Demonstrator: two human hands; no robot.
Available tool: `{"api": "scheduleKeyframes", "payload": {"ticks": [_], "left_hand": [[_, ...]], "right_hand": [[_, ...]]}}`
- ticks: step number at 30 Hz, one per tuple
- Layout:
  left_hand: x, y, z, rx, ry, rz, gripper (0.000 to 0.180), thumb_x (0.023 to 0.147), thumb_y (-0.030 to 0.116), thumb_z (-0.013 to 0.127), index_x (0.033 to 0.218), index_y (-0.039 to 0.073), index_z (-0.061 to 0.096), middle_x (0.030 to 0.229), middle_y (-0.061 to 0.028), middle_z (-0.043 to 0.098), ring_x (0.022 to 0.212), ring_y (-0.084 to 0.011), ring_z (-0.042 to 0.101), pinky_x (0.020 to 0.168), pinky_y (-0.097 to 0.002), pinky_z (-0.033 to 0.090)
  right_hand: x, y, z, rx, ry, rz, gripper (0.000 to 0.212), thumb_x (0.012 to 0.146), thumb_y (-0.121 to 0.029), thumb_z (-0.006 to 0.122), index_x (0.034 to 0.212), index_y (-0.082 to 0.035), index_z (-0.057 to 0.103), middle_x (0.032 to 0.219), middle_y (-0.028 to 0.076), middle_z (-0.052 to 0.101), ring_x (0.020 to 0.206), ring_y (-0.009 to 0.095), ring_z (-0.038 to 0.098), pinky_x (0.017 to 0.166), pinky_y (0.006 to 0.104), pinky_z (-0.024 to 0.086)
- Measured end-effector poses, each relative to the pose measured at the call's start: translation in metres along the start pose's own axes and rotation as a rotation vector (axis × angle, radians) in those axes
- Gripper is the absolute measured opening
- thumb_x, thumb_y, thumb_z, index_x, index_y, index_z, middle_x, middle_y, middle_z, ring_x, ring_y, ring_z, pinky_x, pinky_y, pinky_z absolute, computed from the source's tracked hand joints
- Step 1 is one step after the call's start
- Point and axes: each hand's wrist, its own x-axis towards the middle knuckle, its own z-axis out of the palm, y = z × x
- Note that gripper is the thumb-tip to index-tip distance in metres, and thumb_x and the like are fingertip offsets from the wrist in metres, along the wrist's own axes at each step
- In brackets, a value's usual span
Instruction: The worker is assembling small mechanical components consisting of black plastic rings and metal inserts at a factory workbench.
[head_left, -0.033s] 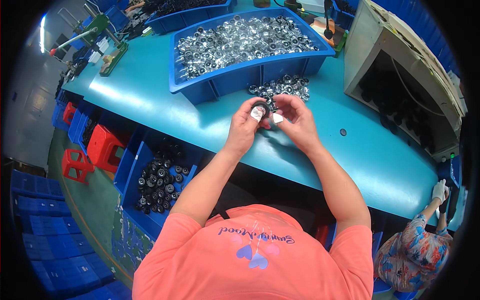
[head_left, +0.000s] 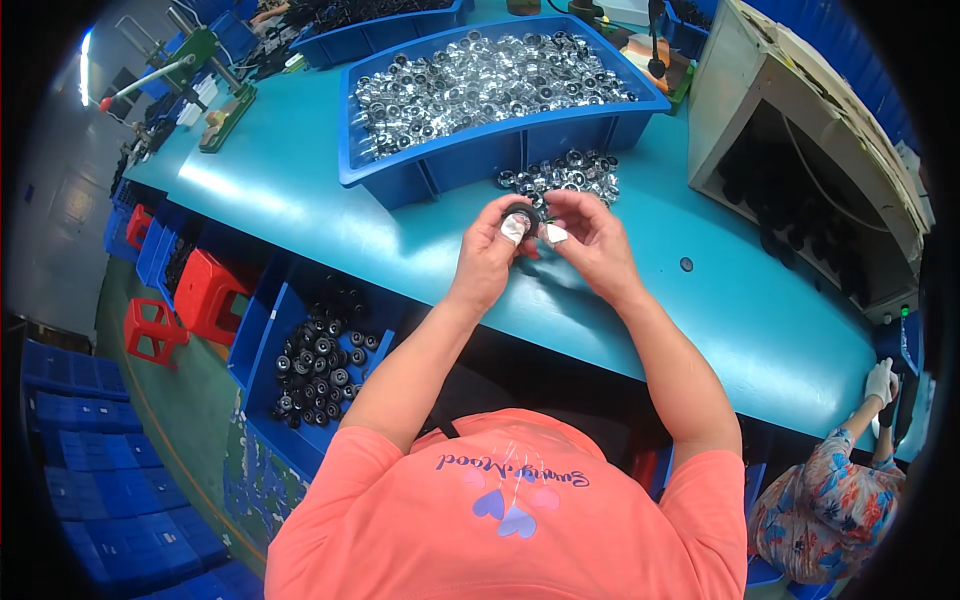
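Both my hands meet over the teal table (head_left: 300, 200), close to its near edge. My left hand (head_left: 488, 255) and my right hand (head_left: 592, 238) together pinch a small black ring-shaped part (head_left: 522, 214). White tape wraps a fingertip on each hand. Just beyond my fingers lies a loose heap of small silver and black round parts (head_left: 565, 173). Behind the heap stands a large blue bin (head_left: 470, 160) filled with many shiny silver parts (head_left: 480, 80).
A beige open-fronted machine box (head_left: 800, 130) stands at the right. One small black part (head_left: 686, 264) lies alone on the table. Below the table's left side are a blue bin of black round parts (head_left: 320, 365) and red stools (head_left: 205, 290). Another person (head_left: 830, 500) works at lower right.
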Motion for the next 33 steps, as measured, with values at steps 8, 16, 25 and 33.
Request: {"api": "scheduleKeyframes", "payload": {"ticks": [8,16,25,33], "left_hand": [[-0.005,0.0,0.005,0.206,0.031,0.101,0.022,0.103,0.007,0.055,0.124,0.005,0.063,0.101,-0.001,0.066,0.086,-0.0087,0.063,0.072,-0.0238,0.053],[-0.003,0.001,0.002,0.255,0.076,0.09,0.024,0.104,0.007,0.055,0.125,0.005,0.065,0.099,0.0003,0.066,0.086,-0.0072,0.062,0.074,-0.0233,0.055],[-0.002,0.004,0.009,0.239,0.066,0.005,0.028,0.102,0.007,0.056,0.129,0.005,0.063,0.098,-0.0012,0.066,0.076,-0.0075,0.062,0.066,-0.0226,0.054],[-0.004,-0.002,0.011,0.533,0.174,0.202,0.029,0.099,0.002,0.057,0.127,0.005,0.064,0.097,-0.0007,0.065,0.07,-0.0049,0.057,0.058,-0.0203,0.05]], "right_hand": [[-0.007,0.001,0.006,-0.109,-0.084,-0.01,0.033,0.085,-0.01,0.08,0.117,-0.004,0.073,0.107,0.006,0.062,0.093,0.016,0.066,0.082,0.0292,0.056],[-0.013,-0.012,0.013,-0.468,0.009,-0.192,0.027,0.084,-0.014,0.08,0.111,-0.009,0.078,0.096,0.003,0.065,0.086,0.015,0.063,0.074,0.0306,0.052],[-0.005,-0.008,0.006,-0.04,0.01,0.12,0.031,0.087,-0.002,0.073,0.118,-0.006,0.076,0.093,0.002,0.063,0.085,0.01,0.059,0.077,0.0254,0.05],[-0.01,-0.001,0.01,-0.184,0.014,0.055,0.033,0.087,0.0,0.071,0.119,-0.006,0.075,0.091,0.001,0.063,0.082,0.01,0.059,0.075,0.0251,0.05]]}}
